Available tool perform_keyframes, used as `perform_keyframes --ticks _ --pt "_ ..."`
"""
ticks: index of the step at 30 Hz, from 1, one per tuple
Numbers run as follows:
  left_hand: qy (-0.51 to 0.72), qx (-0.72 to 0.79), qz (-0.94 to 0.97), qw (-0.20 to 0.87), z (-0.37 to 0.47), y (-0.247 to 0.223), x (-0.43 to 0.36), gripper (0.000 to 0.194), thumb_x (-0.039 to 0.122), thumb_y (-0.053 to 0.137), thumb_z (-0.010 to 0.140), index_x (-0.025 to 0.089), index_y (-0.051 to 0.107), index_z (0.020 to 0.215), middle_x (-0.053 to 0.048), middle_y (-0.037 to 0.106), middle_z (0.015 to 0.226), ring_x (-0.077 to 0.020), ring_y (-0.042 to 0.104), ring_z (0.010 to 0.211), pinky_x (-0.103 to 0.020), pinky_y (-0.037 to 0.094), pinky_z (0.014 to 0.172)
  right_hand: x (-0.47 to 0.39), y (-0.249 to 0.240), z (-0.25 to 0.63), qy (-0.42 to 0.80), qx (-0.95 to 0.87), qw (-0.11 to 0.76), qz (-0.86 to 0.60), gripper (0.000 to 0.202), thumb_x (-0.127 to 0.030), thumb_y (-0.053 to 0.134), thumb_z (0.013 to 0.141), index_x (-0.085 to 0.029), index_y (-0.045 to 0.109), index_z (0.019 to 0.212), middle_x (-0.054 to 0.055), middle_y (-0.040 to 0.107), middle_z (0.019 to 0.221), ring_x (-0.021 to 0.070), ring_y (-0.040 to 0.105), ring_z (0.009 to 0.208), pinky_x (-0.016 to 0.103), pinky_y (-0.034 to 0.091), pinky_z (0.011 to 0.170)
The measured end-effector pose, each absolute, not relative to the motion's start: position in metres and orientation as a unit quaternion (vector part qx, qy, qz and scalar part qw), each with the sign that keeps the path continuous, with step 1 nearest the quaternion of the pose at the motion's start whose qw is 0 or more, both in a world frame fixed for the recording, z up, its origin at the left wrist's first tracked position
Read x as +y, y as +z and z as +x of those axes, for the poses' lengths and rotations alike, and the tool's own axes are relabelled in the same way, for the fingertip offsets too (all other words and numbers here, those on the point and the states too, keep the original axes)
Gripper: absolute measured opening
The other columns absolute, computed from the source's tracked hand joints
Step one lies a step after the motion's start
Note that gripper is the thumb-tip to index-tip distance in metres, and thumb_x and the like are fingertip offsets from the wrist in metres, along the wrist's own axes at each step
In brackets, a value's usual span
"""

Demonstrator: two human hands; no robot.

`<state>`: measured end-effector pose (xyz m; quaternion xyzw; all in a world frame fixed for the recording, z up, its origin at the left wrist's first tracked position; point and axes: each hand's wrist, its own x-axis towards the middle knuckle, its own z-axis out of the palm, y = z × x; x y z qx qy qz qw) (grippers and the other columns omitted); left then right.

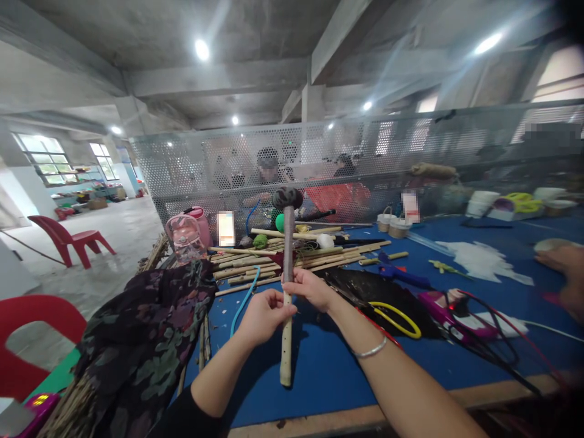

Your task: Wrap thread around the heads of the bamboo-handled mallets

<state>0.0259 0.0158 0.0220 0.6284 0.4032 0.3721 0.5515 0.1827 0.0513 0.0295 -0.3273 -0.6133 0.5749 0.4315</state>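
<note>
Upright before me stands a bamboo stick [286, 340] with small dark spots along its bare lower part. Brownish-grey wrapping covers its upper half, and a round dark camouflage-patterned head tops it. My left hand [264, 316] pinches the stick just below the wrapping, thumb and fingers closed. Slightly higher, my right hand [312, 289] is closed on the wrapping's lower end. Behind the stick lies a pile of loose bamboo sticks [328, 258]. Scissors with yellow handles [396, 320] rest on black cloth [351, 286] by my right forearm.
Dark floral cloth [150, 316] drapes over the blue table's [337, 377] left side. At right are a blue glue gun [404, 275], a purple device with cables [456, 316] and another person's blurred hand [566, 261]. Perforated metal panels [191, 164] stand behind; red chairs [73, 240] are left.
</note>
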Motion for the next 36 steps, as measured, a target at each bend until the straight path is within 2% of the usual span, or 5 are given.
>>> perform_keyframes --ticks 5,12,19,26,36 --pt "0.308 0.343 0.601 0.653 0.022 0.034 0.011 0.041 0.05 0.061 0.067 0.012 0.055 0.082 -0.007 0.062 0.077 -0.0148 0.06 0.064 -0.022 0.04 0.054 0.05 0.029 0.188 0.622 -0.595 0.416 -0.294 0.035 -0.037 0.07 0.064 -0.016 0.048 0.081 -0.006 0.048 0.056 0.0033 0.033 0.04 0.019 0.023 0.04" --pt "0.419 0.427 0.658 0.458 0.022 0.023 0.017 0.035 0.04 0.072 0.057 0.013 0.055 0.071 0.002 0.053 0.061 -0.0077 0.046 0.052 -0.02 0.035 0.05 0.05 0.033 0.177 0.564 -0.602 0.472 -0.312 0.037 -0.034 0.074 0.059 -0.015 0.049 0.08 -0.004 0.05 0.065 0.0063 0.044 0.053 0.019 0.033 0.049" --pt "0.338 0.338 0.594 0.647 0.024 0.032 0.011 0.04 0.049 0.065 0.064 0.013 0.054 0.077 -0.001 0.056 0.066 -0.0114 0.054 0.058 -0.022 0.04 0.055 0.049 0.03 0.189 0.621 -0.59 0.43 -0.286 0.037 -0.037 0.071 0.063 -0.015 0.05 0.084 -0.006 0.047 0.059 0.005 0.039 0.045 0.018 0.028 0.042" --pt "0.421 0.447 0.658 0.437 0.022 0.016 0.021 0.037 0.044 0.07 0.059 0.014 0.057 0.078 0.002 0.054 0.063 -0.008 0.046 0.051 -0.019 0.035 0.047 0.058 0.02 0.176 0.542 -0.616 0.463 -0.335 0.036 -0.035 0.072 0.062 -0.014 0.05 0.081 -0.003 0.052 0.066 0.0073 0.045 0.056 0.019 0.033 0.049" --pt "0.331 0.348 0.577 0.66 0.018 0.038 0.013 0.04 0.047 0.07 0.059 0.012 0.057 0.073 -0.002 0.057 0.065 -0.0097 0.053 0.057 -0.025 0.045 0.061 0.047 0.03 0.18 0.623 -0.588 0.431 -0.285 0.038 -0.035 0.072 0.061 -0.015 0.049 0.084 -0.008 0.043 0.055 0.0028 0.031 0.04 0.018 0.021 0.038"
